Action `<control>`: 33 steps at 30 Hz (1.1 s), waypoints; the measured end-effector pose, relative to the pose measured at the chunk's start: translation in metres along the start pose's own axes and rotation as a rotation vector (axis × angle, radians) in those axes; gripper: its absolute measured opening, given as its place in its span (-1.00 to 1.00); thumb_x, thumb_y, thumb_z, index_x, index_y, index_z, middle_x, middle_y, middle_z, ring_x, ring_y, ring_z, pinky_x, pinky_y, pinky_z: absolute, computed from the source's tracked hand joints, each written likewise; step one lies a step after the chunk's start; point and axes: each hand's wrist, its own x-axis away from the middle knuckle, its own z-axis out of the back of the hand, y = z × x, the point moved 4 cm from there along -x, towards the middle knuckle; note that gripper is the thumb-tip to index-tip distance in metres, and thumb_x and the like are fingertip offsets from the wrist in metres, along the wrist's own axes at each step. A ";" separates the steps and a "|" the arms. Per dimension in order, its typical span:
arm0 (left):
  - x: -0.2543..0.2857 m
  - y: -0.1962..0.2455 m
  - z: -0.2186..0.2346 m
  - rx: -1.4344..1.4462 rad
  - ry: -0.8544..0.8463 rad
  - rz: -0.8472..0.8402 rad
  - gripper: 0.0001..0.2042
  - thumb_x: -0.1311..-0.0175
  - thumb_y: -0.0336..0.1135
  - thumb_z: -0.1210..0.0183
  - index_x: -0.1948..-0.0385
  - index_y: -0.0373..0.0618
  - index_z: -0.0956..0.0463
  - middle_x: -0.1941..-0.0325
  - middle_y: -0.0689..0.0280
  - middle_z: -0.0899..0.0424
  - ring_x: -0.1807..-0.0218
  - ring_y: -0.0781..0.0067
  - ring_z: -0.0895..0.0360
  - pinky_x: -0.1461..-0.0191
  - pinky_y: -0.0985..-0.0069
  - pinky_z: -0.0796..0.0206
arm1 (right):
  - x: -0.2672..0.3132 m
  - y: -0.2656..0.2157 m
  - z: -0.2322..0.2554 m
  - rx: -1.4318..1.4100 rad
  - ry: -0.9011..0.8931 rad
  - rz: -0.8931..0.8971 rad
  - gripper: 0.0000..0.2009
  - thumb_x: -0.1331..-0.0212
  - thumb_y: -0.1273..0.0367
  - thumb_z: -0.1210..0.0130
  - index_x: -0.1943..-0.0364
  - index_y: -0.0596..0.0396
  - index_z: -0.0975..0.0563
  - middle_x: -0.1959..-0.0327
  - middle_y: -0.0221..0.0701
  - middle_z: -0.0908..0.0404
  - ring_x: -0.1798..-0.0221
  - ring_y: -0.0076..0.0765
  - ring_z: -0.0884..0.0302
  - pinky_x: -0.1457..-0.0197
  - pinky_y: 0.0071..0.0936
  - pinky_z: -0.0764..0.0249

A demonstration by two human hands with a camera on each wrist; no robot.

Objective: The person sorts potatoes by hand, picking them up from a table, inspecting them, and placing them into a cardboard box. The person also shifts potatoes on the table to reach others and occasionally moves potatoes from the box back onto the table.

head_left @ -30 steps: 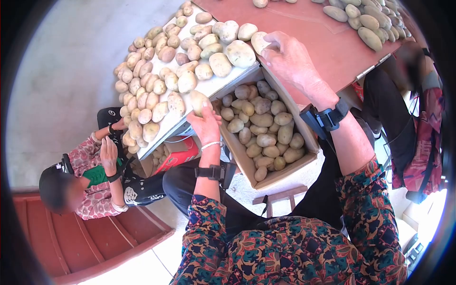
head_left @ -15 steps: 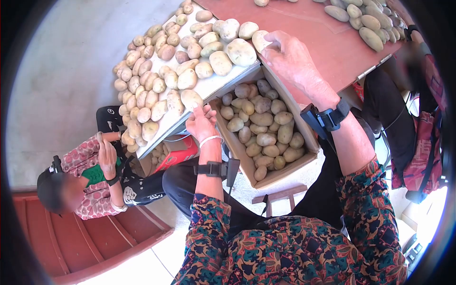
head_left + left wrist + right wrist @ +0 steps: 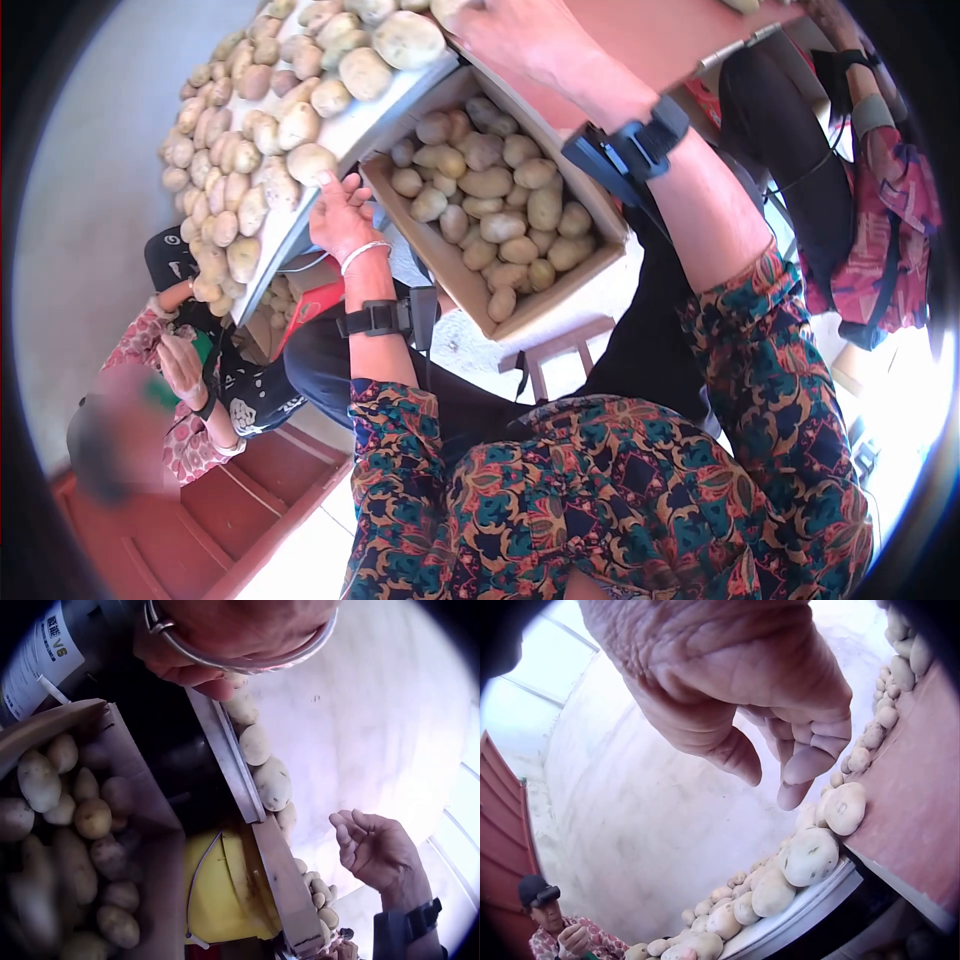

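My left hand (image 3: pixel 345 220) is at the edge of a white board (image 3: pixel 335 130), fingers loosely bent, thumb tip right by a pale potato (image 3: pixel 312 163) lying there. Up at the top of the head view, my right hand (image 3: pixel 535 40) reaches over the board's far corner. In the right wrist view its fingertips (image 3: pixel 810 765) hang loosely curved with nothing between them, just above a pale potato (image 3: pixel 846 808). Many potatoes of mixed sizes cover the board. Between my arms, below board height, stands a cardboard box (image 3: pixel 610 250) holding several more potatoes (image 3: pixel 487 182).
A red tabletop (image 3: pixel 640 40) adjoins the board on the right. At left sits another person (image 3: pixel 180 370) beside the board. A second person's arm (image 3: pixel 880 130) shows at right. A yellow bucket (image 3: pixel 217 892) stands below the board.
My left hand has set the potato it held down on the board's edge and loosened its fingers. My right hand stays by the far corner. The head view has shifted, moving the scene up and left.
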 end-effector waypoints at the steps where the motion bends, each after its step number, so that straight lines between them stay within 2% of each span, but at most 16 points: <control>1: 0.007 -0.002 0.000 0.009 0.016 -0.009 -0.73 -0.40 -0.19 -0.16 0.37 -0.25 -0.47 0.50 0.23 -0.65 0.63 0.59 -0.51 0.70 0.69 -0.20 | -0.001 0.001 -0.001 0.032 0.009 -0.008 -0.79 -0.11 0.46 -0.01 0.21 0.28 -0.55 0.27 0.14 -0.62 0.06 0.22 -0.59 -0.03 -0.08 -0.49; 2: 0.011 -0.007 0.003 0.008 0.013 -0.001 -0.73 -0.40 -0.19 -0.16 0.37 -0.25 -0.47 0.50 0.23 -0.65 0.63 0.59 -0.51 0.70 0.69 -0.20 | -0.003 0.001 0.000 0.065 0.020 -0.007 -0.80 -0.12 0.45 0.00 0.22 0.29 -0.55 0.27 0.14 -0.62 0.06 0.21 -0.59 -0.03 -0.08 -0.49; 5: 0.024 -0.038 0.008 -0.292 -0.239 0.053 -0.78 -0.39 -0.23 -0.15 0.29 -0.24 -0.50 0.43 0.23 -0.67 0.60 0.59 -0.50 0.64 0.69 -0.20 | -0.004 0.001 -0.001 0.042 0.013 0.006 -0.80 -0.12 0.46 0.00 0.24 0.29 -0.55 0.26 0.14 -0.62 0.05 0.21 -0.59 -0.03 -0.07 -0.49; 7: 0.041 -0.068 0.010 -0.447 -0.399 0.216 -0.81 -0.40 -0.27 -0.13 0.25 -0.23 -0.55 0.43 0.24 -0.69 0.57 0.61 -0.55 0.63 0.71 -0.21 | -0.005 0.001 -0.003 0.035 0.014 0.007 -0.80 -0.12 0.45 0.00 0.25 0.29 -0.55 0.26 0.14 -0.62 0.06 0.22 -0.58 -0.03 -0.07 -0.49; 9: 0.045 -0.110 0.022 -0.713 -0.508 0.402 -0.84 -0.31 -0.32 -0.18 0.20 -0.20 -0.60 0.38 0.17 -0.73 0.46 0.43 -0.65 0.50 0.51 -0.39 | -0.005 -0.001 -0.002 0.050 0.016 -0.008 -0.80 -0.12 0.46 0.01 0.24 0.30 -0.54 0.26 0.15 -0.61 0.06 0.23 -0.57 -0.02 -0.07 -0.48; 10: 0.046 -0.124 0.028 -0.710 -0.510 0.397 -0.84 -0.31 -0.32 -0.18 0.20 -0.20 -0.60 0.38 0.17 -0.73 0.46 0.43 -0.65 0.50 0.51 -0.39 | -0.006 0.000 -0.003 0.051 0.020 -0.003 -0.80 -0.12 0.46 0.01 0.24 0.30 -0.54 0.26 0.15 -0.61 0.06 0.23 -0.57 -0.02 -0.07 -0.48; 12: 0.051 -0.119 0.021 -1.182 -0.582 -0.266 -0.87 -0.18 -0.45 -0.20 0.26 -0.24 -0.59 0.39 0.06 -0.70 0.38 0.02 -0.64 0.27 0.22 -0.46 | -0.007 0.000 -0.003 0.057 0.056 0.043 -0.80 -0.13 0.46 0.02 0.23 0.31 -0.54 0.27 0.17 -0.61 0.07 0.25 -0.57 -0.01 -0.06 -0.48; 13: 0.047 -0.116 0.020 -1.204 -0.513 -0.181 -0.82 -0.08 -0.49 -0.20 0.26 -0.22 -0.61 0.26 0.00 -0.68 0.16 -0.17 -0.59 0.01 0.14 -0.41 | -0.008 0.001 -0.003 0.056 0.058 0.046 -0.80 -0.13 0.46 0.02 0.23 0.31 -0.54 0.27 0.17 -0.61 0.07 0.25 -0.57 -0.01 -0.06 -0.48; 14: 0.039 -0.120 0.019 -1.204 -0.512 -0.184 -0.82 -0.08 -0.49 -0.20 0.26 -0.22 -0.61 0.26 0.00 -0.68 0.16 -0.17 -0.59 0.01 0.14 -0.41 | -0.008 0.001 -0.002 0.036 0.050 0.048 -0.80 -0.14 0.47 0.03 0.23 0.31 -0.53 0.27 0.17 -0.60 0.08 0.26 -0.57 0.00 -0.06 -0.48; 17: 0.004 -0.120 0.011 -1.201 -0.397 -0.415 -0.79 -0.05 -0.49 -0.20 0.24 -0.21 -0.62 0.16 -0.01 -0.65 0.04 -0.11 -0.57 -0.02 0.15 -0.41 | -0.005 -0.003 0.001 0.001 0.047 0.038 -0.80 -0.14 0.48 0.04 0.23 0.33 -0.52 0.29 0.17 -0.60 0.10 0.27 -0.57 0.01 -0.06 -0.48; 19: -0.010 -0.120 -0.005 -1.229 -0.563 -0.520 -0.72 -0.01 -0.50 -0.21 0.16 -0.21 -0.60 0.08 -0.02 -0.61 -0.01 -0.10 -0.55 -0.07 0.14 -0.39 | -0.003 -0.006 0.004 -0.017 0.053 0.024 -0.80 -0.14 0.48 0.04 0.23 0.34 -0.52 0.29 0.17 -0.60 0.11 0.27 -0.57 0.02 -0.07 -0.49; 22: -0.003 -0.107 -0.043 -1.219 -0.623 -0.610 -0.65 -0.01 -0.50 -0.23 0.09 -0.19 -0.57 0.05 -0.05 -0.59 -0.03 -0.09 -0.53 -0.15 0.14 -0.36 | -0.002 -0.007 0.004 -0.018 0.007 -0.006 -0.80 -0.14 0.49 0.04 0.21 0.34 -0.51 0.30 0.18 -0.60 0.11 0.27 -0.57 0.03 -0.06 -0.49; 25: -0.012 -0.132 -0.067 -1.155 -0.710 -0.717 -0.56 0.03 -0.49 -0.27 0.00 -0.09 -0.53 -0.09 -0.02 -0.52 -0.09 -0.14 -0.48 -0.22 0.12 -0.32 | 0.000 -0.014 0.008 -0.061 -0.012 0.019 -0.78 -0.13 0.50 0.04 0.18 0.35 -0.50 0.31 0.18 -0.59 0.12 0.28 -0.57 0.03 -0.04 -0.48; 28: -0.001 -0.150 -0.067 -1.319 -0.685 -0.655 -0.49 0.09 -0.51 -0.32 -0.02 0.00 -0.51 -0.22 0.03 -0.42 -0.14 -0.19 -0.42 -0.24 0.12 -0.31 | 0.000 -0.015 0.007 -0.055 -0.115 -0.075 -0.77 -0.10 0.52 0.04 0.17 0.35 -0.49 0.30 0.22 -0.58 0.12 0.32 -0.55 0.04 0.00 -0.48; 30: 0.004 -0.153 -0.067 -1.354 -0.716 -0.643 -0.46 0.12 -0.52 -0.34 -0.04 0.01 -0.50 -0.24 0.05 -0.39 -0.12 -0.20 -0.41 -0.22 0.13 -0.32 | 0.001 -0.005 -0.003 0.062 -0.131 -0.125 -0.62 -0.11 0.33 -0.09 -0.01 0.20 -0.54 0.14 -0.02 -0.66 -0.02 0.09 -0.61 -0.12 -0.12 -0.51; 33: 0.013 -0.149 -0.059 -1.382 -0.739 -0.618 -0.44 0.16 -0.54 -0.35 -0.03 0.01 -0.50 -0.21 0.08 -0.38 -0.09 -0.18 -0.41 -0.19 0.15 -0.34 | 0.002 -0.011 0.001 0.068 -0.181 -0.175 -0.64 -0.13 0.32 -0.10 -0.01 0.15 -0.54 0.11 -0.06 -0.66 -0.03 0.05 -0.61 -0.13 -0.14 -0.52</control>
